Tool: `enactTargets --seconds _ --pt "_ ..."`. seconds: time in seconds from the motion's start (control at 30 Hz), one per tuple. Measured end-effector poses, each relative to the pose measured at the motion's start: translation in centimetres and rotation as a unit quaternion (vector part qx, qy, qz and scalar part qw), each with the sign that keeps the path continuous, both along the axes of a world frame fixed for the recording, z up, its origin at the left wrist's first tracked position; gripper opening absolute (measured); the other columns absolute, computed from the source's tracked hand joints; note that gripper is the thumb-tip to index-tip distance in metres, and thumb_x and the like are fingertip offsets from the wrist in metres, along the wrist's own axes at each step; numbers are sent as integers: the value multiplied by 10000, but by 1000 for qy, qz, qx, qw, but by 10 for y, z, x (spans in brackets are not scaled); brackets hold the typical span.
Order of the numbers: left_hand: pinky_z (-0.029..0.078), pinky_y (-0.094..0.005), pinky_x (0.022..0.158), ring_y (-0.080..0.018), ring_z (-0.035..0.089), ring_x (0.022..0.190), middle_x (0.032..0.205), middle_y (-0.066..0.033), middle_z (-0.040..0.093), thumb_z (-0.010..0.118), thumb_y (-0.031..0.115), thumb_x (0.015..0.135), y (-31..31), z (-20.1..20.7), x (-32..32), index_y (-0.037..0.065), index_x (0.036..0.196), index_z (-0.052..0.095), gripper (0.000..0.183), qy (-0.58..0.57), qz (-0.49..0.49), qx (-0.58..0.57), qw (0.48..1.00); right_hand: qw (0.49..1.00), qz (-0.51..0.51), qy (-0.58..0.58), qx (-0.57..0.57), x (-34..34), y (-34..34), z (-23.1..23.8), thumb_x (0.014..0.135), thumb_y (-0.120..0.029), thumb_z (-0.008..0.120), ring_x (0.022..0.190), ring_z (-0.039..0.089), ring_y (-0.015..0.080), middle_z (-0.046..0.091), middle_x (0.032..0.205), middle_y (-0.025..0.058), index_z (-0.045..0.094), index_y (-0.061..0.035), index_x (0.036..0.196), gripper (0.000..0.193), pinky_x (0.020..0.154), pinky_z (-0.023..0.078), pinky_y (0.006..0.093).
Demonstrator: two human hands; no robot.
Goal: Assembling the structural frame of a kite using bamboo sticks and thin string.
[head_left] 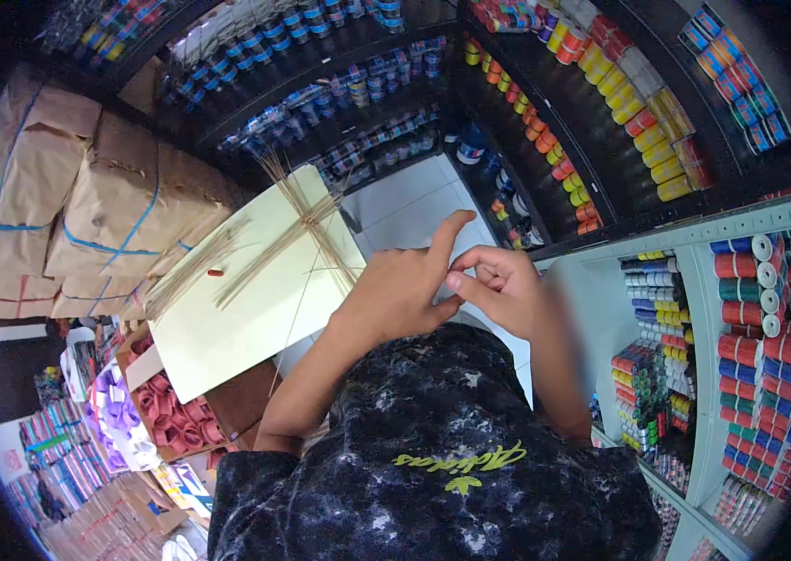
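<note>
My left hand (400, 288) is raised in front of my chest, back of the hand up. Its index finger is stretched out and its thumb stands apart, with nothing visible in it. Close against it, my right hand (500, 288) has curled fingers, its thumb tip at my left hand. Whatever it may pinch is too small to make out. To the left lies a pale yellow board (227, 346). Thin sticks (274, 252) rest on it, some crossing in a bundle (307, 220) at its far right part. A small red piece (216, 273) lies among them.
Wrapped brown parcels (110, 196) are stacked at the left. Below the board stands a box of pink rolled bands (171, 407). Dark shelves (545, 103) with colourful spools run along the back. A pale green shelf (592, 271) with more spools (741, 346) stands at my right.
</note>
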State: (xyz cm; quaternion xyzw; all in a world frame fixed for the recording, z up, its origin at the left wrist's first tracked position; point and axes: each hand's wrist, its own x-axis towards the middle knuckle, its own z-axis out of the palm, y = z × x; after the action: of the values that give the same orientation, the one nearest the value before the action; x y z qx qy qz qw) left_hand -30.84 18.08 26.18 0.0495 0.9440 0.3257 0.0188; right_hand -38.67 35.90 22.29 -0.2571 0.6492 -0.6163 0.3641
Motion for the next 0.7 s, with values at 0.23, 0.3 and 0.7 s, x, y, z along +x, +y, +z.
enactTargets --seconds 0.23,0.3,0.7 --pt "508 -523 568 -424 664 637 637 -168 639 744 182 756 8 -2 -9 171 1495 240 895 -26 -22 -53 998 992 -68 -77 -69 4 -3 -11 940 -58 656 640 517 2 637 745 -23 667 20 957 81 553 374 189" --pt "536 -480 699 -401 691 831 852 -188 688 747 174 760 7 0 -14 147 1476 307 841 -70 -42 -27 996 990 -92 -91 -51 2 -2 -15 931 -52 658 656 523 9 644 763 -18 672 19 951 75 573 383 187" --pt "462 -325 811 -168 603 905 1006 -56 635 666 167 937 -43 -106 19 44 1159 588 265 204 397 373 813 964 -206 -168 -9 -4 26 -44 918 -93 664 619 465 -7 614 754 -56 695 -25 923 75 521 312 180"
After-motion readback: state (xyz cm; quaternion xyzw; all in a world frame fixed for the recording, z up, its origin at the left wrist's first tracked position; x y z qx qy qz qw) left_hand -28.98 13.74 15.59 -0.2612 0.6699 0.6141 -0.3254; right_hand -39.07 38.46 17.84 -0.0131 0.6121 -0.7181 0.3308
